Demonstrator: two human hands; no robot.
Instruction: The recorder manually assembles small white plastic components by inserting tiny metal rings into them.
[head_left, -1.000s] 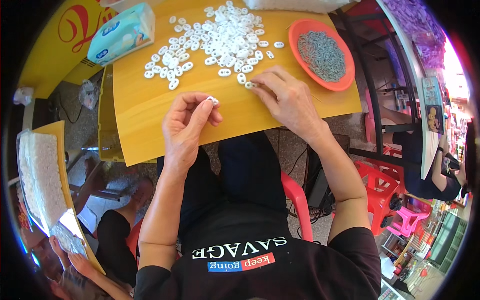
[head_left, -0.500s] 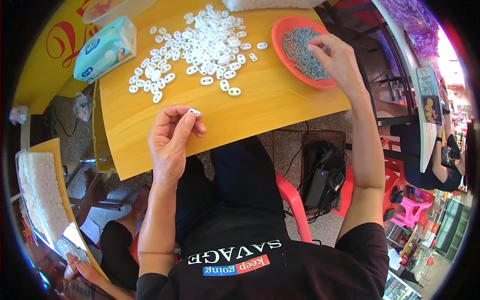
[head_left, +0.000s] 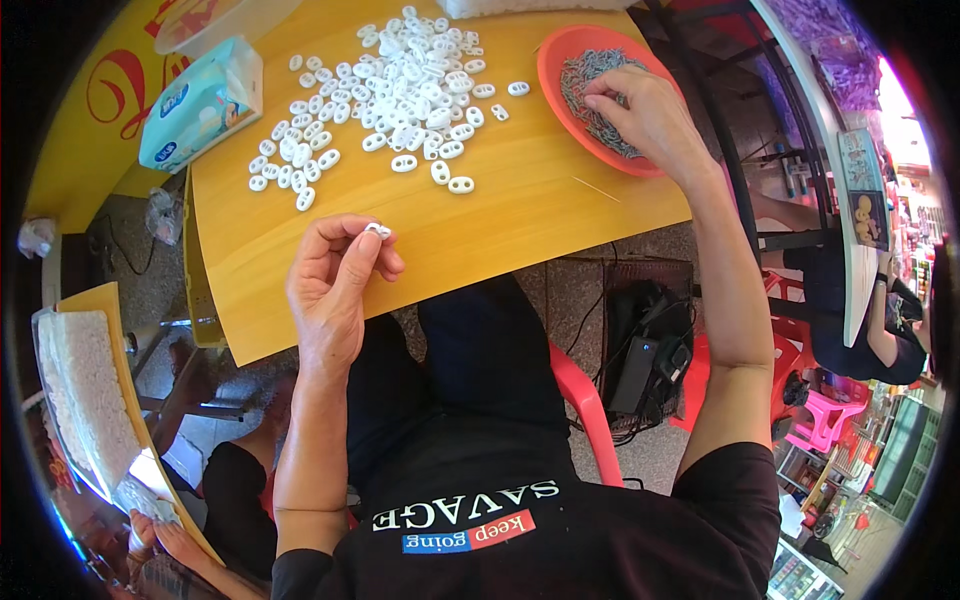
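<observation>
My left hand [head_left: 335, 275] is raised just in front of the table's near edge. Its thumb and fingers pinch a small white oval piece with holes [head_left: 378, 229]. My right hand [head_left: 645, 115] reaches over an orange-red bowl [head_left: 645, 168] at the right of the table. Small grey metal screws [head_left: 588, 72] fill that bowl. The thumb and forefinger are drawn together right at the screws; whether a screw is between them cannot be made out. Many more white two-holed oval pieces [head_left: 405, 95] lie heaped and scattered across the table's far middle.
A teal tissue pack [head_left: 200, 105] lies on the yellow table [head_left: 500, 215] at the left, near a clear tub [head_left: 225, 22]. A thin stick [head_left: 597, 189] rests below the bowl. Another person's hands [head_left: 160, 535] are at a tray of white pieces [head_left: 85, 390], lower left.
My right hand has moved left and further over the screws in the bowl. The left hand keeps its pinch on the white piece. The whole view has shifted slightly.
</observation>
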